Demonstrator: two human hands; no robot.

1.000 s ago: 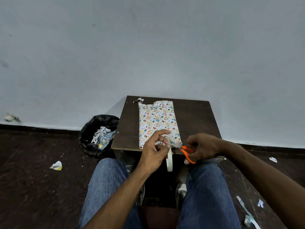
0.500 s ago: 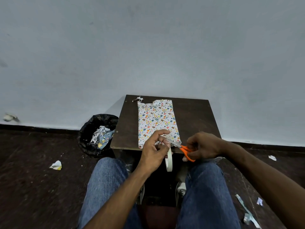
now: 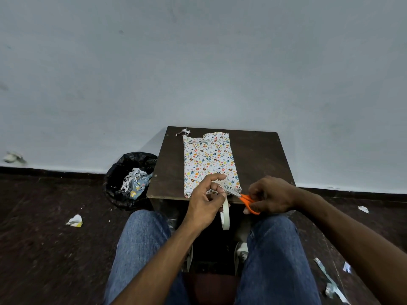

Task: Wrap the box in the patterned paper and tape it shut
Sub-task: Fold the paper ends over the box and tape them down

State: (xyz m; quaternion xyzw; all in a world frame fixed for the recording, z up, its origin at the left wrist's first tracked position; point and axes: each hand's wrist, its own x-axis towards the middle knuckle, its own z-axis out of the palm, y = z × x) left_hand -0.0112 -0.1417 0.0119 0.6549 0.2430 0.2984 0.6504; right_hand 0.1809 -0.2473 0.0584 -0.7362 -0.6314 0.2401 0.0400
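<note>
The box wrapped in white patterned paper (image 3: 209, 159) lies lengthwise on a small dark wooden table (image 3: 262, 155), its near end at the table's front edge. Over that near end my left hand (image 3: 204, 203) pinches a strip of clear tape between thumb and forefinger. A white tape roll (image 3: 225, 215) hangs below this hand. My right hand (image 3: 271, 194) grips orange-handled scissors (image 3: 247, 201), whose blades reach the stretched tape beside my left fingers. The box's far end shows loose, uneven paper flaps.
A black bin (image 3: 130, 179) full of paper scraps stands on the floor left of the table. Paper bits lie on the dark floor at left (image 3: 74, 221) and right (image 3: 330, 280). A small scrap (image 3: 182, 131) lies on the table's far left corner. My knees in jeans sit below the table.
Both hands have stayed at the box's near end. The scissors' blades have edged in toward the tape held by my left fingers.
</note>
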